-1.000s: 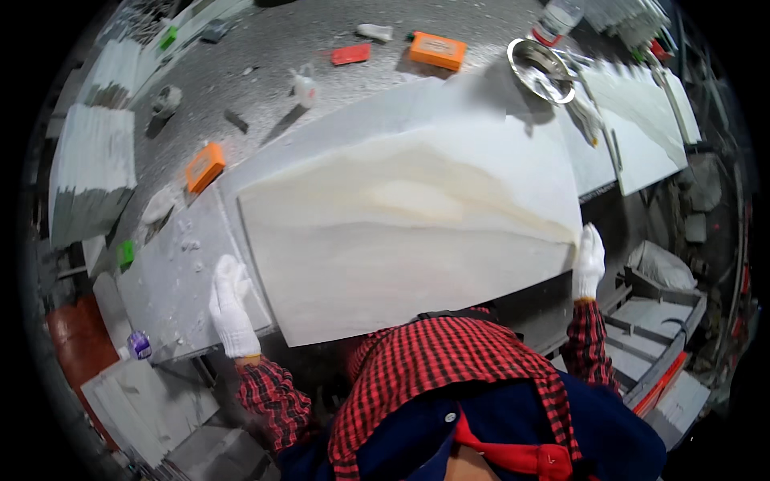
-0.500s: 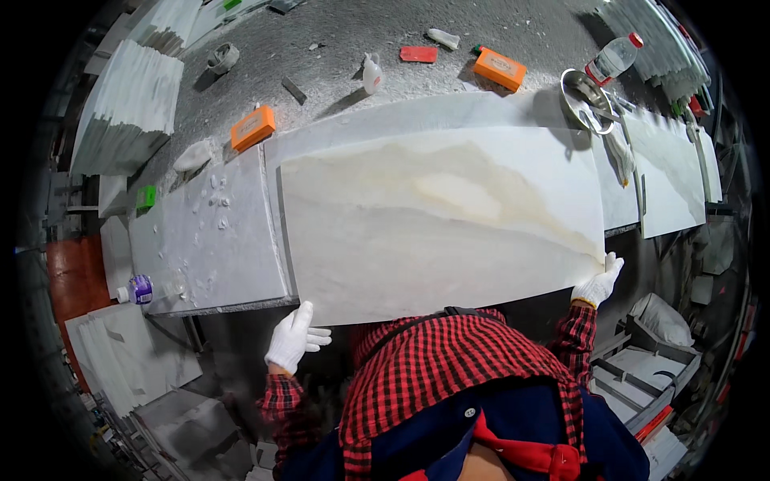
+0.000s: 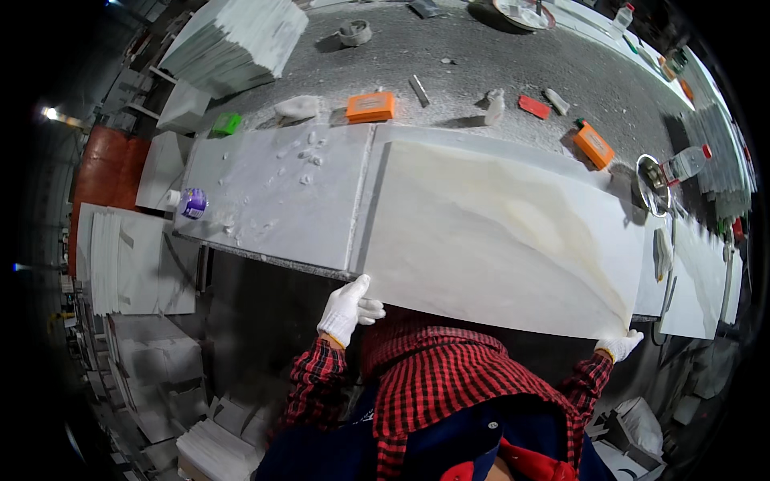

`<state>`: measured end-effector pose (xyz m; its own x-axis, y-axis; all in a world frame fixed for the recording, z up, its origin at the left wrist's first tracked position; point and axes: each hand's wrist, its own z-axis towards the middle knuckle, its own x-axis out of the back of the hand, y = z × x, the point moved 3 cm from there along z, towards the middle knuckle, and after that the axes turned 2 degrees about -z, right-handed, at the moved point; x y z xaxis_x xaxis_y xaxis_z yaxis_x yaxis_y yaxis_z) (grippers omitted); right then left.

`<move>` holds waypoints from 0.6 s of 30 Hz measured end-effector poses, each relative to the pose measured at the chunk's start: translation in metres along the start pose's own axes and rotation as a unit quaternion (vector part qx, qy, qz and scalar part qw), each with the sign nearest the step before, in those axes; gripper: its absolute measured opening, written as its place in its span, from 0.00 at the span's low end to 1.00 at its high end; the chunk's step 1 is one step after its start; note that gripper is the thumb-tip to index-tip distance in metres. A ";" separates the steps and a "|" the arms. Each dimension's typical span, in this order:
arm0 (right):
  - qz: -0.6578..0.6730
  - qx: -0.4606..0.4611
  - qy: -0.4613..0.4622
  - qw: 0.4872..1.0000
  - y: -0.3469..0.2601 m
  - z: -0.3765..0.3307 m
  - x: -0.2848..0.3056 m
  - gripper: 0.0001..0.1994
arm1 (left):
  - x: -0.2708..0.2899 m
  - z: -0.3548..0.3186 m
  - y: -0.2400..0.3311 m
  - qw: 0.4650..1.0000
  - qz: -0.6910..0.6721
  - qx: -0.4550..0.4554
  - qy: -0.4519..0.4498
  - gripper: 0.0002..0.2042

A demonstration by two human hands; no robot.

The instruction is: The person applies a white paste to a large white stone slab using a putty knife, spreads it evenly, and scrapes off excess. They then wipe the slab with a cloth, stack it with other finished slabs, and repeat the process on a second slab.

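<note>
A large white slab (image 3: 473, 232) with grey and golden marble veining lies flat before me, its near edge jutting past the worktable toward my body. At its near left corner is my white-gloved left hand (image 3: 346, 310), thumb up against the edge and fingers around the corner from below. My right hand (image 3: 620, 345), gloved too, grips the near right corner, its fingers partly hidden beneath the slab. Left of the slab sits a grey-white board (image 3: 277, 192) scattered with small white lumps.
Beyond the slab lie orange boxes (image 3: 370, 107), a red piece (image 3: 533, 107), a small white bottle (image 3: 495, 107) and a metal bowl (image 3: 651, 186) beside a clear bottle (image 3: 687, 163). A purple-labelled bottle (image 3: 192, 203) lies at the left. Stacked slabs (image 3: 233, 48) stand at the far left.
My view has turned toward the left, so the slab and table appear shifted right and tilted. Both hands stay at the slab's near corners.
</note>
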<state>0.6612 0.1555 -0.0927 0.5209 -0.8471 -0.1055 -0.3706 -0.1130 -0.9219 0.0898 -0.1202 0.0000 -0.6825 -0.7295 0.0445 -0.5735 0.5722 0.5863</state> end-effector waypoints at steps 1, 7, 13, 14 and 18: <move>-0.002 0.000 0.011 1.000 0.001 -0.003 -0.002 0.36 | 0.007 0.004 -0.011 0.997 -0.062 0.029 -0.030 0.23; -0.326 0.412 0.078 0.847 -0.050 -0.074 -0.007 0.24 | 0.052 -0.022 -0.002 0.995 -0.076 -0.015 -0.069 0.19; -0.246 0.475 -0.209 0.819 -0.028 -0.206 -0.058 0.21 | 0.208 -0.005 0.053 0.924 -0.092 -0.312 0.201 0.20; -0.268 0.422 -0.231 0.835 -0.022 -0.256 -0.083 0.21 | 0.229 0.003 0.064 0.907 -0.065 -0.336 0.243 0.30; -0.294 0.473 -0.472 0.683 0.012 -0.426 -0.181 0.27 | 0.264 0.043 0.117 0.847 -0.018 -0.467 0.252 0.48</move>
<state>0.2347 0.0859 0.0737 0.7949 -0.0363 0.6057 0.5469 0.4751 -0.6893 -0.1770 -0.2302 0.0456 -0.2568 -0.9421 0.2157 0.1804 0.1725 0.9683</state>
